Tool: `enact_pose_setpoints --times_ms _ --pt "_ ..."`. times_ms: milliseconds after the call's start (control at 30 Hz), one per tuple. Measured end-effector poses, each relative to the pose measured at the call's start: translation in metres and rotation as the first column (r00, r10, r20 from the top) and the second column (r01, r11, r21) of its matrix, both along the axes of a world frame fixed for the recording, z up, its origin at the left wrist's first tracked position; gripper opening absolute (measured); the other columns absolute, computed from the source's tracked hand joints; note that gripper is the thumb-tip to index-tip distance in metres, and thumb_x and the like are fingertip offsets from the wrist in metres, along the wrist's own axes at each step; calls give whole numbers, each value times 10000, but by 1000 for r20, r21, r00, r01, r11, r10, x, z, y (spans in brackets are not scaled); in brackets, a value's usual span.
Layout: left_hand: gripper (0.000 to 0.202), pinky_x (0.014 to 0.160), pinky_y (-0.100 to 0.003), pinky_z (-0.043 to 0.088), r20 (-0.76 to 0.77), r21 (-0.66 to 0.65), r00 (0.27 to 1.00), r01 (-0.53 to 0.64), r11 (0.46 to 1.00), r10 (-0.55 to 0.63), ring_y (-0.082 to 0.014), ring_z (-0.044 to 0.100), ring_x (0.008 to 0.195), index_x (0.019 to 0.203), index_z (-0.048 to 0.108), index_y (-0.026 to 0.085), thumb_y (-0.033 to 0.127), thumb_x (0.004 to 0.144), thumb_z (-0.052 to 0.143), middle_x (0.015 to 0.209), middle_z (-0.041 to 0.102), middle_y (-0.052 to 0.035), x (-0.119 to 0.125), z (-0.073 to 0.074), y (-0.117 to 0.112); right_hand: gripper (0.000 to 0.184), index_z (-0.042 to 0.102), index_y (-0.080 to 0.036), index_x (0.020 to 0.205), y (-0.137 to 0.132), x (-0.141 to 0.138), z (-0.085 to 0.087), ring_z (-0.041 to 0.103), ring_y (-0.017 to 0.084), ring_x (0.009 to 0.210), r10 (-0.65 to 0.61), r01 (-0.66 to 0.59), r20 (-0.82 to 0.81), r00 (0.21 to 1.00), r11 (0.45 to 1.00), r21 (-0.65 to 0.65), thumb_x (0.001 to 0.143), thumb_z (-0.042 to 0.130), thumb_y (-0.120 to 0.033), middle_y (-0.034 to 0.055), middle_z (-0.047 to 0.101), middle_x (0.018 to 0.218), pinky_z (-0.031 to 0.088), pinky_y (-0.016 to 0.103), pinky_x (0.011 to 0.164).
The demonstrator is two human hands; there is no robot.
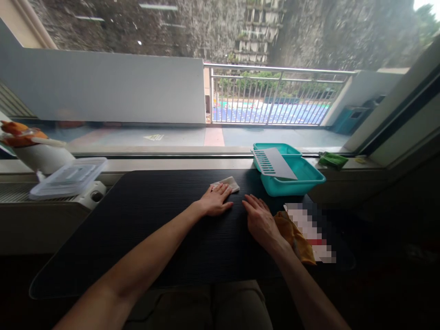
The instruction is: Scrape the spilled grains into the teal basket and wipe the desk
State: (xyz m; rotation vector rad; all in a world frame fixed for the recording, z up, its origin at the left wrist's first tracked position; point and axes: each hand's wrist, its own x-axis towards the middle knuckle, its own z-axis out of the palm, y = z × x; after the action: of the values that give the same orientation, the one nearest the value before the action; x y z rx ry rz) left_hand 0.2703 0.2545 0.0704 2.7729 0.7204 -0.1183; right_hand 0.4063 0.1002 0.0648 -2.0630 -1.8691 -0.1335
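Observation:
My left hand (216, 201) lies flat on the dark table with its fingers stretched over a folded white cloth or tissue (234, 184); part of the cloth is hidden beneath them. To its right, my right hand (259, 219) rests on the tabletop with nothing visible in it. Its fingers are extended and slightly bent, pointing toward the left hand. A mustard-brown cloth (298, 240) lies crumpled beside my right wrist. Behind the right hand stands a turquoise plastic basket (292, 185), with a white slotted panel (275, 163) lying across its top.
The black table (120, 238) reaches the window sill. A blurred-out sheet (309, 229) lies at its right. On the left, a clear plastic lid (70, 178) sits on the radiator (91, 195), near a white pot (41, 158). A green packet (332, 160) rests on the sill.

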Motion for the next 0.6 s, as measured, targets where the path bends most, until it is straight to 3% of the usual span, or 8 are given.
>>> enact_pose_setpoints --times_ms 167,300,400,467,600 --pt "584 1158 -427 153 108 61 993 30 998 -37 -223 141 1438 1463 241 175 388 940 390 1555 200 -101 -38 -4 -27 507 586 -115 1248 17 -3 1 406 251 1321 146 -147 26 989 989 21 804 368 -7 122 505 1391 349 405 1083" --pt "477 1142 -529 141 182 121 983 -48 991 25 -277 215 1416 1391 378 133 270 934 400 1514 298 -161 -61 -1 -30 468 589 -148 1243 37 -8 0 386 256 1334 272 -274 79 959 962 15 831 400 -34 118 495 1400 335 423 1087" --pt "384 1118 -600 132 207 134 978 -30 991 2 -290 354 1352 1286 504 177 264 916 452 1424 454 -147 -70 3 -29 414 589 -140 1234 44 -12 9 323 266 1369 258 -272 120 959 954 121 862 419 -75 129 472 1417 269 456 1119" --pt "352 1108 -627 112 236 146 972 -31 989 -4 -292 386 1328 1244 536 187 264 907 469 1395 486 -148 -74 6 -28 420 573 -141 1250 48 -15 14 309 255 1375 273 -290 123 954 944 158 870 407 -70 124 457 1429 261 446 1125" --pt "306 1125 -592 106 296 153 955 -33 988 -14 -250 489 1245 1185 585 213 243 899 481 1316 568 -115 -78 1 -22 393 558 -160 1263 55 -23 6 418 241 1308 389 -390 67 919 921 12 908 393 -117 131 491 1397 371 409 1061"
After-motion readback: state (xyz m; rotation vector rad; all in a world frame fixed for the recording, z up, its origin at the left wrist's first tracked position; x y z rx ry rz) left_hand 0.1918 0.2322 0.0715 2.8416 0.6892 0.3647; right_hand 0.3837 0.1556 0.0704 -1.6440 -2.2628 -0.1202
